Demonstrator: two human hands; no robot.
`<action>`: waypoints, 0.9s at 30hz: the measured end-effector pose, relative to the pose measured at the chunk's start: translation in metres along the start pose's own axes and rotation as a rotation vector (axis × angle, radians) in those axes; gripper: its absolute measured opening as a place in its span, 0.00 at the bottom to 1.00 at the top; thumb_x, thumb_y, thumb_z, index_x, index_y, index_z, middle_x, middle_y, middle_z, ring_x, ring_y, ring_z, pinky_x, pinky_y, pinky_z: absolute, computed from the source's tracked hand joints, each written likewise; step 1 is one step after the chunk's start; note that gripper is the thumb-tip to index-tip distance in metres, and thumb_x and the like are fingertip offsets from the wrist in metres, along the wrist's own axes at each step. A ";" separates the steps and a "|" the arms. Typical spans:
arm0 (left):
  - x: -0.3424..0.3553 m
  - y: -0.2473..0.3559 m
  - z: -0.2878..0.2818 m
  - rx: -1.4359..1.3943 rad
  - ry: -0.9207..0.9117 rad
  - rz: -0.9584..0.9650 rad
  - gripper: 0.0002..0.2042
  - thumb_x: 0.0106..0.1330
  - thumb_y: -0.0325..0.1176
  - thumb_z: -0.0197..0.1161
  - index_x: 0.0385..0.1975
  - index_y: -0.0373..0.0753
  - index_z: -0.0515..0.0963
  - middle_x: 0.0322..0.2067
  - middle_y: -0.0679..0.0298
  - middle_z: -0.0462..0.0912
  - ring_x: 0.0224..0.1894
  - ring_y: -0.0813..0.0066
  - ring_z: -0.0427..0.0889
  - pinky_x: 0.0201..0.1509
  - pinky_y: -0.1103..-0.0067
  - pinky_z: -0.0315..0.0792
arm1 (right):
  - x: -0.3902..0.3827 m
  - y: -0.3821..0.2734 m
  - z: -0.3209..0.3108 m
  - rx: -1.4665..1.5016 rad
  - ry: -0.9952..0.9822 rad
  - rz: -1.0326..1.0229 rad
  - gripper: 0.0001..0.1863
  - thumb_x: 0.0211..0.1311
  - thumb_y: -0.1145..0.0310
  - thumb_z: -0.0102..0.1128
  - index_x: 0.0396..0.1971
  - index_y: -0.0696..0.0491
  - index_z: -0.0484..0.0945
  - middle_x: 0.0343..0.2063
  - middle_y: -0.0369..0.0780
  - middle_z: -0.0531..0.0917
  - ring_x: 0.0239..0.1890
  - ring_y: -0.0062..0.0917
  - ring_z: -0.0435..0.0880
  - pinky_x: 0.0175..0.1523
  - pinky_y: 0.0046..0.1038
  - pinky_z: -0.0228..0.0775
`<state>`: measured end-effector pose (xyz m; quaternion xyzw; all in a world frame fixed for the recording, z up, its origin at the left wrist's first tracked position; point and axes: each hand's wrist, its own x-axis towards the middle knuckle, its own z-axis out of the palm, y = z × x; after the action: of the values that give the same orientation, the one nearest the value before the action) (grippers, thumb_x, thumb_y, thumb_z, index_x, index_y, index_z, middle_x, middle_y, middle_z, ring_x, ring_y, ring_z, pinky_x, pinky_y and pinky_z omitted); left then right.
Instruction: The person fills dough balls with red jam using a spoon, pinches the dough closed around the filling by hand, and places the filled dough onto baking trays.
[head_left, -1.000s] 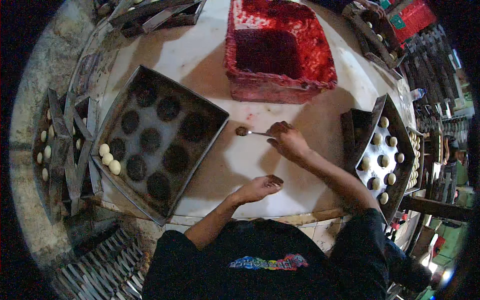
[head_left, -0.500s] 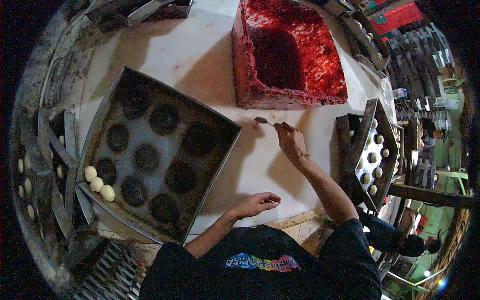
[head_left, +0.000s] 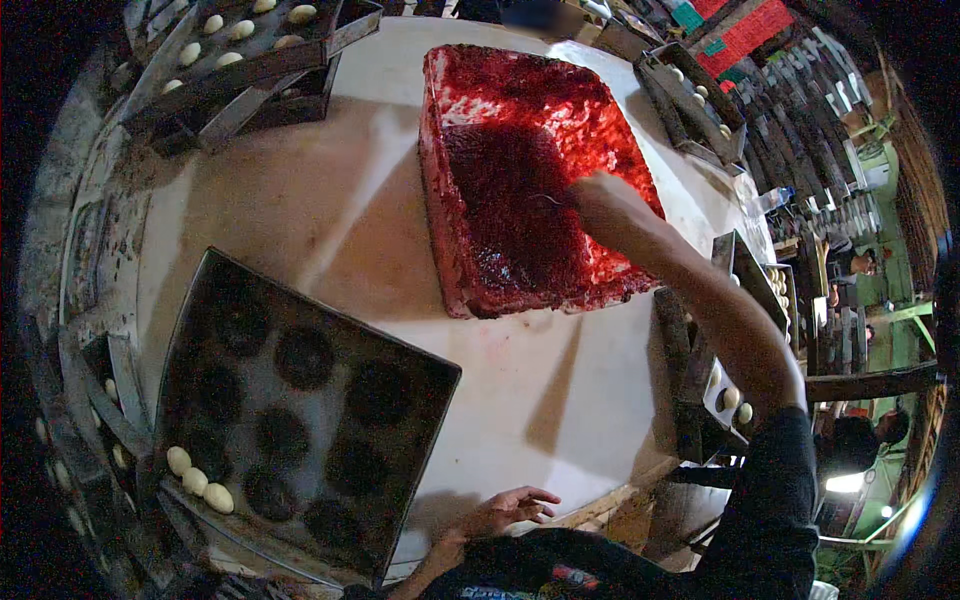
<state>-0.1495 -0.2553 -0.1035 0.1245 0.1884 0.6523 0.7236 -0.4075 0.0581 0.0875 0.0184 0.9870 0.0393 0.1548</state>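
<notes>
My right hand (head_left: 605, 205) reaches over a large square tin (head_left: 440, 240) whose walls are smeared with red. Inside lies glossy red jam-like filling (head_left: 500, 240). The hand is closed round a small spoon (head_left: 550, 199), which shows only as a thin glint against the red. My left hand (head_left: 510, 508) holds nothing, its fingers loosely spread, low over the table's near edge. To its left rests a dark square baking tray (head_left: 285, 375) with round blackened marks. Three pale dough balls (head_left: 197, 481) sit in a row at the tray's left corner.
Stacked trays with dough balls stand at the far left (head_left: 240, 60), the far right (head_left: 690, 105) and the right edge (head_left: 725, 395) of the white table (head_left: 500, 390). More metal frames (head_left: 110, 390) crowd the left side. People are in the background at right.
My right hand has moved forward with the spoon, from the bare tabletop to over the red tin. The view has shifted forward; my left hand stays near the table edge, fingers more spread.
</notes>
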 end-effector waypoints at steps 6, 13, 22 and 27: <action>-0.003 -0.006 -0.010 -0.075 0.005 0.165 0.21 0.63 0.39 0.52 0.52 0.35 0.62 0.53 0.57 0.65 0.52 0.68 0.68 0.54 0.71 0.67 | 0.070 0.010 0.049 -0.160 -0.187 -0.090 0.07 0.50 0.70 0.50 0.27 0.55 0.76 0.25 0.48 0.78 0.32 0.40 0.79 0.33 0.37 0.73; -0.019 0.007 -0.004 -0.016 0.116 0.199 0.18 0.65 0.35 0.50 0.52 0.35 0.62 0.53 0.57 0.65 0.52 0.67 0.69 0.53 0.70 0.67 | 0.056 0.016 0.036 -0.101 -0.072 0.017 0.06 0.50 0.71 0.51 0.23 0.55 0.77 0.22 0.47 0.78 0.28 0.41 0.80 0.29 0.41 0.72; 0.003 0.017 0.048 0.176 0.161 0.224 0.17 0.64 0.34 0.50 0.51 0.35 0.64 0.52 0.57 0.67 0.52 0.67 0.69 0.54 0.71 0.66 | -0.027 0.064 -0.032 0.431 0.125 -0.559 0.13 0.54 0.64 0.47 0.17 0.54 0.73 0.13 0.32 0.70 0.18 0.16 0.67 0.24 0.23 0.60; 0.045 -0.004 0.081 0.203 0.068 0.244 0.18 0.64 0.35 0.51 0.50 0.33 0.64 0.52 0.54 0.66 0.51 0.66 0.69 0.55 0.71 0.64 | -0.104 0.101 -0.018 1.421 -0.014 -0.195 0.14 0.57 0.57 0.48 0.22 0.51 0.75 0.17 0.31 0.71 0.19 0.15 0.68 0.24 0.18 0.62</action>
<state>-0.1075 -0.2062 -0.0377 0.1966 0.2613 0.7166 0.6160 -0.3116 0.1525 0.1442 0.0268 0.7699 -0.6272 0.1146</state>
